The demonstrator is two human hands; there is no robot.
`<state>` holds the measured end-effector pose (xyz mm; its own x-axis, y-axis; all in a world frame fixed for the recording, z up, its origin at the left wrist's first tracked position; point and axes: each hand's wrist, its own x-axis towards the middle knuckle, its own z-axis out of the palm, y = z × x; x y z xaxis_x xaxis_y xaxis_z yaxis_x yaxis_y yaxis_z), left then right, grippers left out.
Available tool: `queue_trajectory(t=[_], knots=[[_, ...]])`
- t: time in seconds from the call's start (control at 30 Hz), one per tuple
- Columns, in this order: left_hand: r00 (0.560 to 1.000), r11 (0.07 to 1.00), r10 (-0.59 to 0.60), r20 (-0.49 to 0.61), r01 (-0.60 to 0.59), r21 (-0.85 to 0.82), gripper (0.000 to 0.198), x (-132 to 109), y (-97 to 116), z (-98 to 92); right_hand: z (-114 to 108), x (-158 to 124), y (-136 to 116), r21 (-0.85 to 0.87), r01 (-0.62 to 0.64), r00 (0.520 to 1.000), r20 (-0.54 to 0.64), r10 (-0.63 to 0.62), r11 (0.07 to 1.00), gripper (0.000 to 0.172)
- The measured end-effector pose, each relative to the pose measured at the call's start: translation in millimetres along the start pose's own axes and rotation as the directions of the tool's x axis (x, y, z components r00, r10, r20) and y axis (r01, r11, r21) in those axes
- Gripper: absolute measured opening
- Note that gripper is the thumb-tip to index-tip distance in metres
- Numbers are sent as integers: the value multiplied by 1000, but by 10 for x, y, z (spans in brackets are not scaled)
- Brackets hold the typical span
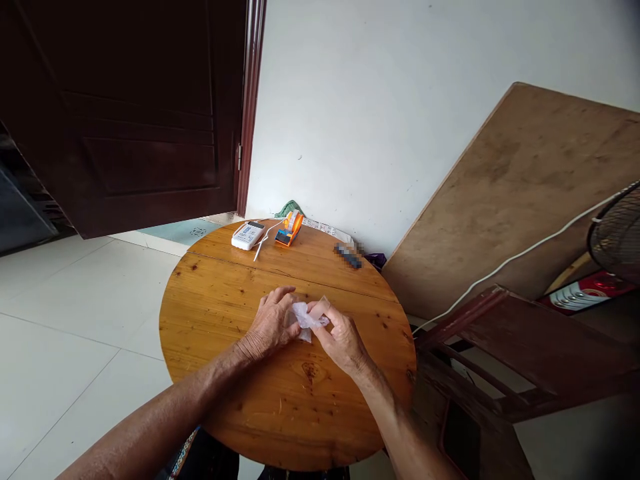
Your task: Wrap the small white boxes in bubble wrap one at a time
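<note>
A crumpled, whitish clear plastic bag (303,313) is between my hands, over the middle of the round wooden table (210,333). My right hand (341,337) pinches its right side between thumb and fingers. A flat translucent strip shows by the right fingertips; I cannot make out whether it is tape or part of the bag. On the other side, my left hand (270,320) has its fingers curved round the bag's left edge, thumb low against it. A flatter part of the plastic hangs or lies below, near the tabletop. What the bag contains, if anything, is hidden.
At the table's back stand a white device (248,235) with a cable and an orange tape dispenser (290,230). A blurred dark object (348,255) lies back right. A wooden board (525,180), a chair (540,347) and a fan (617,233) are at right.
</note>
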<state>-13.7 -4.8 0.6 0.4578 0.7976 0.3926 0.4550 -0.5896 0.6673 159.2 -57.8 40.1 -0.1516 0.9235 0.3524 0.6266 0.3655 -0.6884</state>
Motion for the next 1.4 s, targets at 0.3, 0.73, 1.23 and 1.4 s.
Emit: queue_trajectory(t=[0.3,0.73,1.23,1.4], knots=[[940,967,177,290,-111,-230,34,1,-53,-305,156,-320,32,-239,263,962,-8,-273,935,28],[974,936,-105,201,165,-310,24,17,-38,-201,144,-74,73,-210,150,987,-24,-158,966,29],[939,871,-160,306,280,-404,42,65,-144,-233,141,307,279,326,-386,920,200,336,863,36],[947,852,-197,254,294,-434,43,61,-156,-186,143,205,250,421,-326,944,199,264,846,61]])
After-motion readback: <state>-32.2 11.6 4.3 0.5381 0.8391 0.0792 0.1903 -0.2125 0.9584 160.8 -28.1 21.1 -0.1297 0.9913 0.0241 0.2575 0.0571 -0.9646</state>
